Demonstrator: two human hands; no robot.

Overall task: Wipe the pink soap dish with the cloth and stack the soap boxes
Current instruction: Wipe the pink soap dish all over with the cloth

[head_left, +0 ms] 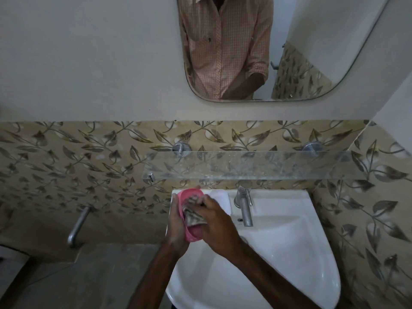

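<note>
Head view looks down on a white corner sink (278,253). Over its left rim the left hand (176,228) grips the pink soap dish (191,194) from the outer side, holding it tipped up on its long edge, hollow facing right. The right hand (219,226) curls its fingers round a bunched patterned cloth (192,216) and presses it into the dish's hollow. A chrome tap (244,208) stands just right of the hands, below a glass shelf (245,166).

Glass shelf (245,166) overhangs basin (289,253) rear; tap (244,206) blocks right of hands (196,221).
</note>
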